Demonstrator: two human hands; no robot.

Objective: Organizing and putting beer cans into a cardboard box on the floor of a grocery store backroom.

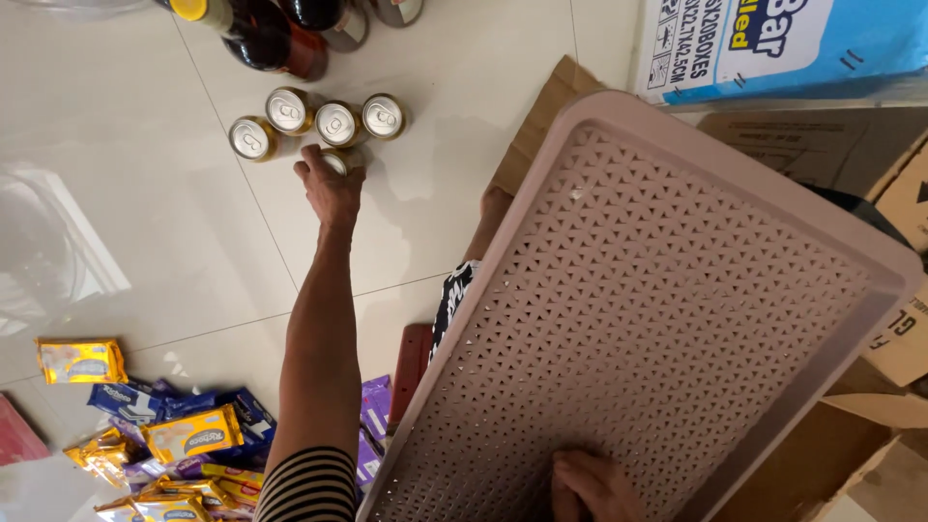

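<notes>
My left hand (332,186) reaches far out over the tiled floor and closes around a gold drink can (340,160). Right behind it stand three more gold cans (335,123) in a loose row. My right hand (590,485) grips the near rim of a pink perforated plastic basket (657,309), which is tilted up on its side with its bottom facing me.
Dark bottles (275,34) stand beyond the cans. Yellow, blue and purple snack packets (184,430) lie scattered at the lower left. Cardboard boxes (822,145) and a blue-and-white carton (783,39) fill the right side. A red object (411,362) lies beside my knee.
</notes>
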